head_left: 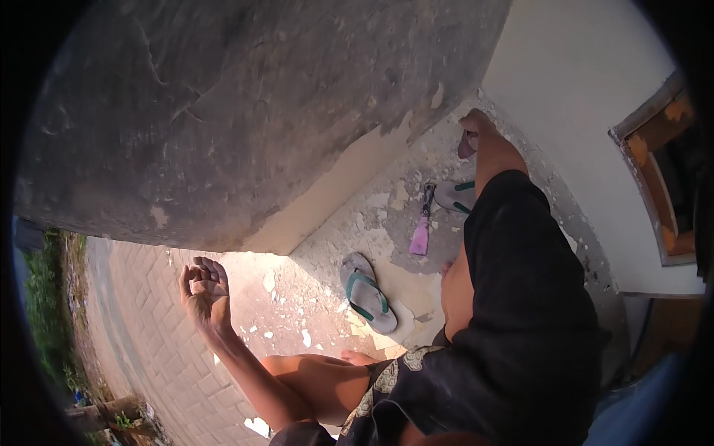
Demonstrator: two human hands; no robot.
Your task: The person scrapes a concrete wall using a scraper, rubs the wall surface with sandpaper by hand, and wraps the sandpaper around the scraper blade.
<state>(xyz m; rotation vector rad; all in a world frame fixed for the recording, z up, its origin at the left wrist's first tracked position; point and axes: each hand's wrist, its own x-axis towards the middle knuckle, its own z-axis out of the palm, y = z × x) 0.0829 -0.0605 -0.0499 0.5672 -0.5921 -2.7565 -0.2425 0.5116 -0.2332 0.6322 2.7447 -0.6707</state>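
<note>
My left hand [206, 296] is raised at the left, palm turned up. Its fingers are loosely curled and apart, with nothing visible in them. My right hand [478, 121] reaches to the foot of the wall corner, fingers closed around a flat greyish-purple piece [467, 145] whose kind I cannot make out. On the flake-strewn floor [387, 215] below that hand lies a scraper [422, 223] with a dark handle and a pinkish, widening end. A flip-flop [450, 196] with a green strap lies beside it, partly hidden by my arm. Another flip-flop [368, 293] is nearer my feet.
A dark grey wall [245, 111] with peeling patches rises on the left, meeting a pale wall [573, 97] on the right. A wooden-framed opening [654, 171] is at far right. Paint chips [306, 338] litter the ground, and brick paving [149, 312] runs along the left.
</note>
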